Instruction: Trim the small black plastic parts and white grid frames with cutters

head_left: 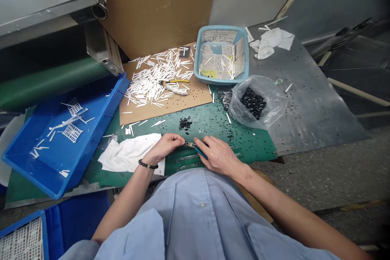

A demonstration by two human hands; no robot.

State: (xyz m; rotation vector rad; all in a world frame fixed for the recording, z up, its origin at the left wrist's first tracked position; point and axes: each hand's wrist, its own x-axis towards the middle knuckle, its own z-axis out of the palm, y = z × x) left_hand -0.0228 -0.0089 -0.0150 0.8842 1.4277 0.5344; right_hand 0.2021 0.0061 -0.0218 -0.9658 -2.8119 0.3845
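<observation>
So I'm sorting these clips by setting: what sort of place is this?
Probably a small factory workbench for hand-trimming plastic parts: a heap of white plastic sticks on brown cardboard, a clear bag of small black pieces, and blue-handled cutters in the right hand.

Both forearms bare, reaching forward from the torso and converging at centre. Left hand (164,146): palm down, wrist bent slightly inward, fingers (178,140) curled and pinched together at the tips. Right hand (217,155): back of hand up, fingers closed in a grip, index extended toward left fingertips. Hands nearly touching.
</observation>
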